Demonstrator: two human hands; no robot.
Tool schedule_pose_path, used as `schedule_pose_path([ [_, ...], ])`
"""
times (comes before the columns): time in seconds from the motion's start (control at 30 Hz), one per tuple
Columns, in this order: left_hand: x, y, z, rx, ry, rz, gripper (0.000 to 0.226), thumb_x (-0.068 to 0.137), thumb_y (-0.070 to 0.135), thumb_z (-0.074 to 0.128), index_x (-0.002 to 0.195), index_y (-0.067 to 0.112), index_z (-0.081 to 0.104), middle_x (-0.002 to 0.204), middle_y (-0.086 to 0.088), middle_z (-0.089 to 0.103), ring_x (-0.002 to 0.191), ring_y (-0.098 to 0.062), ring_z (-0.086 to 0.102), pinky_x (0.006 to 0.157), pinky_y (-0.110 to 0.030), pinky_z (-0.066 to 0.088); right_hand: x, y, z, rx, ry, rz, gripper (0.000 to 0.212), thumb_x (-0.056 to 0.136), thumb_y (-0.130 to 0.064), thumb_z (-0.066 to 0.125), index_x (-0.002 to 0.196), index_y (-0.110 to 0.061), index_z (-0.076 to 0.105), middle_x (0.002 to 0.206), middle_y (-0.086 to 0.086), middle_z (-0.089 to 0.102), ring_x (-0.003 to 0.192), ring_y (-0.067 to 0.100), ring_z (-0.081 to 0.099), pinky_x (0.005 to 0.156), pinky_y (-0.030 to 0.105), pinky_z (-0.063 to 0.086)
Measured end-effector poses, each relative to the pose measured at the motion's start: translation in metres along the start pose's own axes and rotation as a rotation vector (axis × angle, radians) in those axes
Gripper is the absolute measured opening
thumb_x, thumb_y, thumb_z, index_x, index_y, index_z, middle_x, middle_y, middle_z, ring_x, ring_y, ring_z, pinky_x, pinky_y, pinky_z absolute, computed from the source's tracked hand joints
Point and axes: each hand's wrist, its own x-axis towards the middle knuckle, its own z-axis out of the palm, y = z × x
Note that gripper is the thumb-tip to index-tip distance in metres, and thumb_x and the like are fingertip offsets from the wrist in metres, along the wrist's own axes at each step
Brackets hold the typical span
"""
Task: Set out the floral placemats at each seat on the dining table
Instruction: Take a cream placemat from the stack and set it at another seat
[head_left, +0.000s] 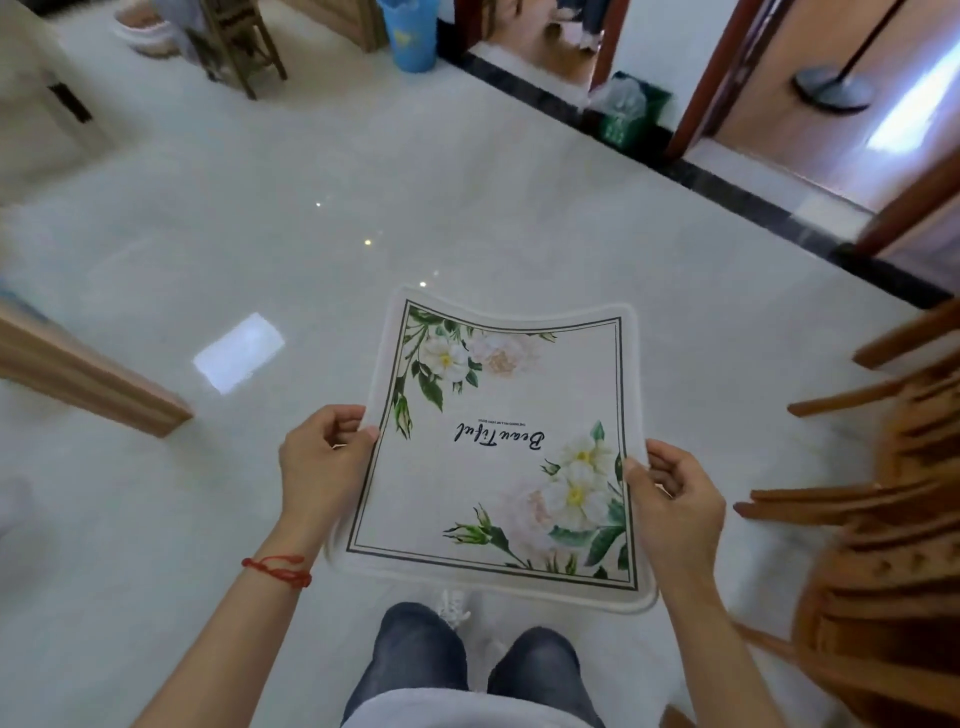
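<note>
A white floral placemat with green leaves, pale flowers and the word "Beautiful" hangs flat in front of me above the floor. My left hand pinches its left edge with thumb on top. My right hand grips its right edge the same way. The mat sags a little along its far edge. The dining table's top is not in view.
A carved wooden chair stands close at the right. A wooden edge juts in at the left. Pale glossy floor tiles spread ahead. Far off stand a wooden stool, a blue bin and a green bin.
</note>
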Motion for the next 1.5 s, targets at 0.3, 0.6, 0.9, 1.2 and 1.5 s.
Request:
schedule_pose_path([
  [0.3,0.057,0.052,0.074,0.086,-0.271,0.154,0.014,0.077,0.005,0.067,0.09,0.011,0.065,0.073,0.003,0.061,0.065,-0.009,0.054,0.063,-0.013,0.041,0.03,0.009,-0.018,0.015,0.287,0.132,0.019,0.08,-0.004,0.066,0.095,-0.015,0.063,0.081,-0.007,0.064,0.063,-0.008,0.058,0.055,0.006,0.046],
  [0.6,0.091,0.101,0.165,0.115,-0.413,0.209,0.013,0.077,0.005,0.066,0.086,0.014,0.065,0.073,0.004,0.063,0.067,-0.01,0.057,0.062,-0.013,0.044,0.096,0.016,-0.045,-0.011,0.421,0.182,0.02,0.08,-0.007,0.067,0.097,-0.017,0.064,0.082,-0.005,0.066,0.066,-0.006,0.059,0.058,0.006,0.046],
  [0.9,0.118,0.172,0.284,0.131,-0.45,0.239,0.013,0.078,0.006,0.066,0.091,0.008,0.067,0.079,-0.004,0.066,0.07,-0.014,0.059,0.067,-0.02,0.047,0.218,0.019,-0.09,0.01,0.443,0.186,0.02,0.081,-0.008,0.067,0.098,-0.016,0.064,0.083,-0.008,0.066,0.072,0.004,0.061,0.061,0.01,0.048],
  [1.2,0.152,0.241,0.384,0.13,-0.493,0.275,0.013,0.078,0.007,0.066,0.091,0.007,0.066,0.079,-0.003,0.065,0.072,-0.016,0.06,0.063,-0.017,0.046,0.325,0.008,-0.127,0.004,0.47,0.196,0.019,0.084,-0.009,0.063,0.102,-0.01,0.063,0.086,0.005,0.066,0.076,0.015,0.061,0.057,0.008,0.047],
  [1.5,0.208,0.312,0.483,0.14,-0.607,0.35,0.012,0.078,0.007,0.067,0.086,0.014,0.064,0.076,0.005,0.064,0.071,-0.014,0.061,0.067,-0.022,0.051,0.427,0.002,-0.135,0.047,0.612,0.236,0.016,0.082,-0.004,0.064,0.096,-0.012,0.064,0.077,-0.004,0.063,0.06,-0.007,0.056,0.054,0.007,0.046],
])
